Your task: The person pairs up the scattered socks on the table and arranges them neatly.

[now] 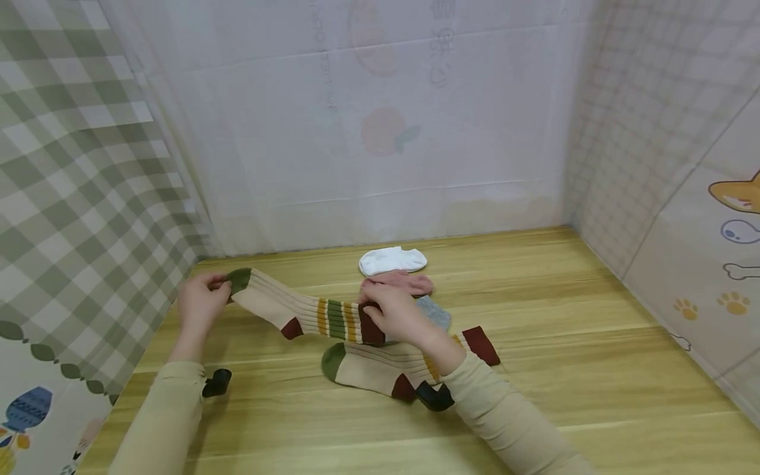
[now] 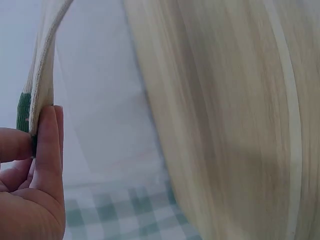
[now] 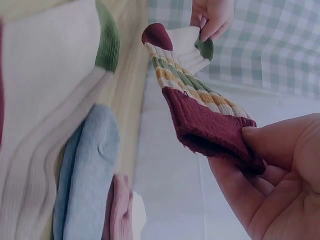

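Note:
Stretched between both hands above the table is a cream ribbed sock [image 1: 270, 300] with a green toe, a maroon heel, yellow and green stripes and a maroon cuff. The left hand [image 1: 203, 300] pinches its green toe between thumb and fingers. At the other end the right hand [image 1: 394, 313] pinches the maroon cuff, whose opening shows in the right wrist view. A matching sock [image 1: 371, 368] lies flat on the table below, partly covered by the right forearm. Past the right hand lie a grey-blue sock [image 3: 92, 165] and a pink sock [image 1: 415, 284], both partly hidden.
A white ankle sock [image 1: 392, 260] lies farthest back on the wood-grain table [image 1: 267, 415]. Behind the table hangs a pale curtain [image 1: 285, 165]; green checked cloth [image 1: 71, 165] stands at the left and a patterned white panel [image 1: 683, 218] at the right.

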Demonstrator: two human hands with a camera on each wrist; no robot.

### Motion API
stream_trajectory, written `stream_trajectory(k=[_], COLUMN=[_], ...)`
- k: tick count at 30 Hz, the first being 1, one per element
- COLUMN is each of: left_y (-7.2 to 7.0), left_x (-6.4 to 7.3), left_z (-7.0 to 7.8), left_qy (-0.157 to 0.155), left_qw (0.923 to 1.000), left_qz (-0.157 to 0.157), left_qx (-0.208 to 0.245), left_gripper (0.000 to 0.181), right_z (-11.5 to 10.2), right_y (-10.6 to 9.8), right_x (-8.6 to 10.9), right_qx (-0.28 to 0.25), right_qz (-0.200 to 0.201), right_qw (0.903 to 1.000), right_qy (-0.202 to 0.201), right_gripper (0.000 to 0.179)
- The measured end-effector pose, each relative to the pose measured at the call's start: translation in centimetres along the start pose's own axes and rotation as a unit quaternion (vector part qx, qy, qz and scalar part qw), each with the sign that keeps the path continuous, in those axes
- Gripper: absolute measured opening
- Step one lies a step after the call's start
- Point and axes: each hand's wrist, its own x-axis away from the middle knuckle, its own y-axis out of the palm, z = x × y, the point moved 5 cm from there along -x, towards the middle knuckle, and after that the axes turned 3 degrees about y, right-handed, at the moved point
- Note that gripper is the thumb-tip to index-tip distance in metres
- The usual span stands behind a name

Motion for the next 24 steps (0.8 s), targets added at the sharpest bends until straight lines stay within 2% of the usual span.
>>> stream_trajectory(k=[6, 12, 16, 22, 24], left_y=[1.2, 2.2, 2.8, 3.6, 3.9], left_x=[0.5, 1.2, 1.7, 2.4, 2.7], left_z=[1.2, 2.6, 3.4, 4.4, 4.8], left_qy=[0.01, 0.027, 0.03, 0.032, 0.034], left_qw=[0.9992, 0.9965, 0.9945, 0.9895, 0.9874], left_qz=[0.003, -0.013, -0.041, -0.071, -0.081], left_qx=[0.038, 0.077, 0.092, 0.122, 0.131], left_gripper=[0.028, 0.027, 0.029, 0.031, 0.032], right_z=[1.2, 2.4, 3.4, 4.5, 4.8], right_y=[-1.0, -2.4, -3.3, -5.1, -5.6], right_x=[0.4, 0.9, 1.2, 2.5, 3.0], right_qx=[0.007, -0.014, -0.04, -0.009, -0.008], right_qz=[0.007, 0.026, 0.022, 0.038, 0.039], right_qw=[0.9995, 0.9989, 0.998, 0.9961, 0.9954], right_qy=[0.031, 0.036, 0.045, 0.079, 0.088], right_gripper=[0.011, 0.036, 0.034, 0.015, 0.014])
